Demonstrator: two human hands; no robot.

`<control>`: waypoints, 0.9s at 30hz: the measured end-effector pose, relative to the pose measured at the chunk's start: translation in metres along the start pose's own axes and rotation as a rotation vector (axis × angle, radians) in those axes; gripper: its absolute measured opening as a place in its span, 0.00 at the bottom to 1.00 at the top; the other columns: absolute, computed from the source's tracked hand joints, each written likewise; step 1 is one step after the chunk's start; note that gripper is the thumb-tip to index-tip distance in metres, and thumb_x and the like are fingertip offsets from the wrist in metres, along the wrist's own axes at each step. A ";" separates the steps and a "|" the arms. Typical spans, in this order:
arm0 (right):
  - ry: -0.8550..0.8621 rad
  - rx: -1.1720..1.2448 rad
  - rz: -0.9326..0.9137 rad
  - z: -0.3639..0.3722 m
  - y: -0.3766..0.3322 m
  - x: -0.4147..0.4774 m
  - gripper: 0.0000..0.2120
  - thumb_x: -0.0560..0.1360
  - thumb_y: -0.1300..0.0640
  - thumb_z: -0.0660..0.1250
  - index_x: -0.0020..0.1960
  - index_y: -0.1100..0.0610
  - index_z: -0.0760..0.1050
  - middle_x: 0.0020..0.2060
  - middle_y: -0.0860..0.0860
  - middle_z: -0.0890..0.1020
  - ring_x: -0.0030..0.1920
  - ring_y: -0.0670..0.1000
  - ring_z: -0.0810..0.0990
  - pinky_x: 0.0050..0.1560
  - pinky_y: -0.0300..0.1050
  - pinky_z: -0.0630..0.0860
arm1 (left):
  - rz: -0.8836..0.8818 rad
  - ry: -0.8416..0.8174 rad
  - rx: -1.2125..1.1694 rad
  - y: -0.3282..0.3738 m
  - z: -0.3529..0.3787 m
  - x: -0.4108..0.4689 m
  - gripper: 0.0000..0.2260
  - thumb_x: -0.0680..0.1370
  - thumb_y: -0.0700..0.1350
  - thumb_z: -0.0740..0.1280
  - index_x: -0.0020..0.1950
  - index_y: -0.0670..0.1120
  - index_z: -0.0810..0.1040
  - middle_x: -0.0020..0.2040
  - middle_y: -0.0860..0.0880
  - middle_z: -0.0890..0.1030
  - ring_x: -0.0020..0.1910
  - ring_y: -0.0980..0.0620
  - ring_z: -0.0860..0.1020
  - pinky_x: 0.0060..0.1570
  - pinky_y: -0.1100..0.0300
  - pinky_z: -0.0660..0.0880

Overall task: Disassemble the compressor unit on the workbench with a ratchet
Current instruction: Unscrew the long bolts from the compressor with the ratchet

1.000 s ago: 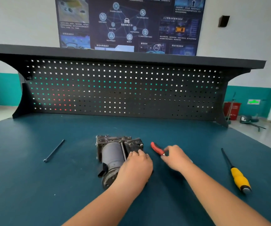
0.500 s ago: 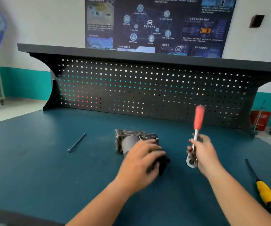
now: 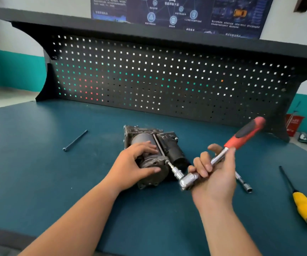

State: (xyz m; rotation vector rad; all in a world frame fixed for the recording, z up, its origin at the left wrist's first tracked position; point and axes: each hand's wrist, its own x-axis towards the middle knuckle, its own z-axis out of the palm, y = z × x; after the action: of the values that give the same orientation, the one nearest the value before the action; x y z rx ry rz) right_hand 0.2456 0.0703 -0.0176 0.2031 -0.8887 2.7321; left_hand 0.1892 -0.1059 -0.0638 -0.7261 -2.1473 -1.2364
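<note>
Blue-green table (image 3: 38, 172) | left hand (image 3: 130, 163) clasps compressor (image 3: 169, 143) | right hand (image 3: 215, 174) grips ratchet (image 3: 245, 134) shaft | angled bit (image 3: 175, 171) may slip off bolt (image 3: 166, 161), rounding it.

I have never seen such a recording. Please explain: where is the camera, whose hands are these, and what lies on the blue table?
The camera sits on a person's head and looks down at that person's own bare hands; no robot is involved. The left hand holds the grey compressor unit on the workbench. The right hand grips a ratchet with a red handle, its tip at the unit's near end. Also lying there: a long dark bolt, a silver socket bar and a yellow-handled screwdriver.
</note>
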 end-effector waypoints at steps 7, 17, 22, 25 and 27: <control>-0.124 -0.187 -0.159 0.003 0.010 -0.005 0.19 0.72 0.47 0.58 0.23 0.50 0.63 0.21 0.44 0.60 0.21 0.43 0.58 0.22 0.35 0.61 | 0.004 0.032 0.022 0.003 -0.001 0.000 0.16 0.64 0.41 0.79 0.49 0.49 0.81 0.52 0.61 0.78 0.58 0.60 0.76 0.61 0.69 0.69; -0.219 -0.128 -0.185 0.000 0.011 -0.007 0.21 0.77 0.47 0.56 0.27 0.50 0.60 0.21 0.43 0.59 0.20 0.43 0.56 0.21 0.34 0.57 | 0.344 0.114 0.546 0.024 0.015 0.002 0.15 0.69 0.53 0.64 0.47 0.46 0.84 0.45 0.51 0.84 0.46 0.51 0.82 0.63 0.41 0.61; -0.157 -0.087 -0.181 0.002 0.012 -0.005 0.18 0.73 0.46 0.58 0.27 0.50 0.60 0.20 0.44 0.59 0.20 0.43 0.56 0.20 0.35 0.57 | 0.305 0.078 0.520 0.027 0.014 0.000 0.14 0.72 0.51 0.63 0.47 0.45 0.84 0.44 0.50 0.84 0.43 0.49 0.83 0.62 0.48 0.65; -0.114 -0.068 -0.169 0.000 0.013 -0.003 0.21 0.79 0.49 0.55 0.27 0.51 0.59 0.20 0.45 0.58 0.20 0.44 0.55 0.21 0.35 0.57 | 0.275 0.051 0.498 0.027 0.013 0.000 0.14 0.72 0.50 0.63 0.48 0.46 0.84 0.45 0.50 0.84 0.44 0.49 0.82 0.58 0.53 0.64; -0.113 -0.059 -0.162 -0.001 0.014 -0.002 0.21 0.78 0.49 0.55 0.27 0.51 0.59 0.20 0.45 0.58 0.20 0.44 0.55 0.21 0.35 0.57 | 0.288 0.052 0.512 0.027 0.012 0.000 0.13 0.73 0.50 0.63 0.49 0.47 0.84 0.45 0.51 0.84 0.44 0.50 0.82 0.56 0.54 0.64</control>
State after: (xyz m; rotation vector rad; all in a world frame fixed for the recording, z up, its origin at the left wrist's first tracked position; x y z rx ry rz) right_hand 0.2433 0.0595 -0.0262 0.4028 -0.9368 2.5624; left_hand 0.2054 -0.0833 -0.0533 -0.7283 -2.0958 -0.5175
